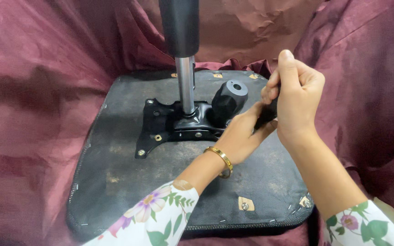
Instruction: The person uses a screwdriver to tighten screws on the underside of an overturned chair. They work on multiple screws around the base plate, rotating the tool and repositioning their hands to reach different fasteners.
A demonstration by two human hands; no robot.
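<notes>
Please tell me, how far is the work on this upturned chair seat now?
Done, it seems: the black metal plate lies on the seat underside, the gas cylinder stands in it, and some bolts show. In hand: the right hand grips a dark tool handle; the left hand steadies near its tip. Left: I cannot tell which bolts remain.

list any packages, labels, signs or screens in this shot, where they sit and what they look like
None in view: no package, label, sign or screen.
What shows is an upturned chair seat with a black metal plate, a gas cylinder and a black knob, on maroon cloth.
The left hand and right hand hold a dark tool handle.
</notes>
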